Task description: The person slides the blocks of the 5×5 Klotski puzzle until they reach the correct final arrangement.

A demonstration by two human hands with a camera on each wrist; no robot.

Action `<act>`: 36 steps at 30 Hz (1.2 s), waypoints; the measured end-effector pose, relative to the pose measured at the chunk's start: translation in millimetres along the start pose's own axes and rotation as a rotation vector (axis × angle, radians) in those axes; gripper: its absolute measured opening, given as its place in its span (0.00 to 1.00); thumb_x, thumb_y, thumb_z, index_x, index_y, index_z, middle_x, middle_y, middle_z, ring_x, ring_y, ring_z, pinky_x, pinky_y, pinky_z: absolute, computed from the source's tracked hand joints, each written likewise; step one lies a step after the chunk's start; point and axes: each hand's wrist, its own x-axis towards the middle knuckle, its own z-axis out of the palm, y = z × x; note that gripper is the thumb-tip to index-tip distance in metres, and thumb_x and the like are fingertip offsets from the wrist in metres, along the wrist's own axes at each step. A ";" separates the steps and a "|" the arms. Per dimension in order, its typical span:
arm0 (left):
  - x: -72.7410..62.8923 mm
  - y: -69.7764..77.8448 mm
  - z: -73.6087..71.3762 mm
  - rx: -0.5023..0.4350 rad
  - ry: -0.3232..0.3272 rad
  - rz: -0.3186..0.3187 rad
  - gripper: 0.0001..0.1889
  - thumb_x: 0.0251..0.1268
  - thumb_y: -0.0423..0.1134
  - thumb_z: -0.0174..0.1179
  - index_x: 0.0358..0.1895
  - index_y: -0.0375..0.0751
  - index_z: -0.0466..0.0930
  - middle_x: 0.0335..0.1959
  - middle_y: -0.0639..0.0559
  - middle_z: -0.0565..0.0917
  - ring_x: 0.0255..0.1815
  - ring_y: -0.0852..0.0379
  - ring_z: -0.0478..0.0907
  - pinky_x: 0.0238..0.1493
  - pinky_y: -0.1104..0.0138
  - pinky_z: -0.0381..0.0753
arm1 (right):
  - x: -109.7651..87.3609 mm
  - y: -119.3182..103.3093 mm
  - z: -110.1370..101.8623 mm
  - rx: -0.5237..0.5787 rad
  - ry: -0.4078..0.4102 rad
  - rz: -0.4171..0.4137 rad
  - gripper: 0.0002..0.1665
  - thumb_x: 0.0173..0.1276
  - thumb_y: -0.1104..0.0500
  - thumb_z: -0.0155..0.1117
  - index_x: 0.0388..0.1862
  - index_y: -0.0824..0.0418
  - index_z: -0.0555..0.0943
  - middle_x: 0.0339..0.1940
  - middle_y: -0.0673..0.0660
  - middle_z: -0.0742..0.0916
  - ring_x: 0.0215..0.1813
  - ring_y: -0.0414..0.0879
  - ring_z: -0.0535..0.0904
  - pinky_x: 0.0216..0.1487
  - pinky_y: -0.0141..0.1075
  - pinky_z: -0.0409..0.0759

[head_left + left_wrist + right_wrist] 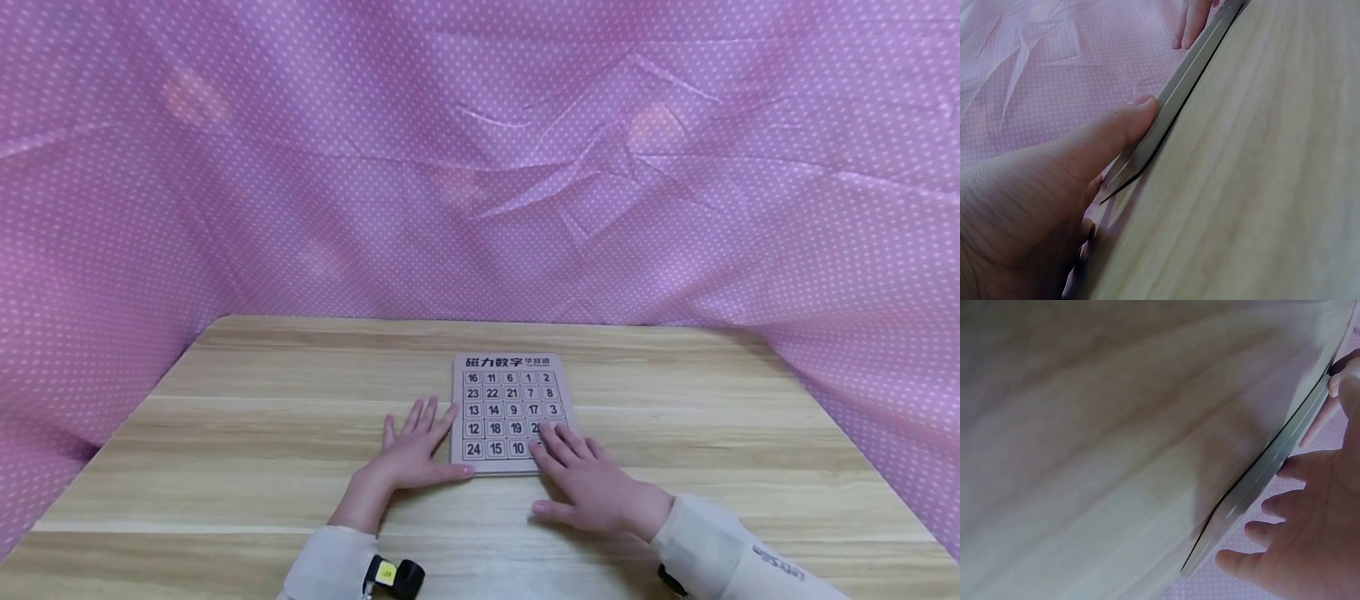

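Observation:
A flat, pale number sliding puzzle (491,467) lies on the table, with rows of numbered tiles under a dark printed title. At its left side is my left hand (411,458), fingers spread, the thumb laid on the lower left corner and the index fingertip at the left edge. The left wrist view shows that thumb (1138,119) against the board's side edge (1175,97). My right hand (596,492) reaches in from the lower right with spread, extended fingers. Its fingertips overlap the lower right tiles, hiding some numbers, while its thumb points left below the board.
The light wood-grain table (262,450) extends around the puzzle on all sides. Pink dotted cloth (480,167) hangs behind the table and along both sides. A black wrist strap with a yellow label (386,572) sits over the left sleeve.

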 end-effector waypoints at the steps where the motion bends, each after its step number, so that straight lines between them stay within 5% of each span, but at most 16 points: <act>1: 0.1 -0.2 -0.2 0.000 0.000 -0.001 0.50 0.37 0.73 0.50 0.67 0.55 0.45 0.67 0.43 0.39 0.65 0.46 0.31 0.55 0.44 0.22 | 0.7 0.4 0.0 0.002 0.000 0.001 0.47 0.58 0.31 0.39 0.67 0.60 0.51 0.67 0.63 0.49 0.66 0.59 0.41 0.57 0.59 0.47; 18: 0.3 0.3 -2.1 0.005 -0.004 0.001 0.51 0.37 0.74 0.49 0.67 0.56 0.43 0.67 0.44 0.38 0.65 0.46 0.31 0.55 0.44 0.22 | 23.7 23.1 -2.7 0.076 -0.007 0.164 0.47 0.59 0.32 0.41 0.67 0.61 0.51 0.67 0.61 0.51 0.66 0.59 0.42 0.57 0.59 0.46; 36: -0.1 -1.1 -0.5 0.001 0.006 0.001 0.51 0.37 0.74 0.49 0.67 0.55 0.45 0.67 0.43 0.40 0.65 0.46 0.31 0.55 0.44 0.22 | 16.5 19.8 -0.8 0.040 -0.037 0.159 0.50 0.57 0.29 0.38 0.68 0.60 0.46 0.68 0.60 0.49 0.66 0.58 0.41 0.58 0.58 0.47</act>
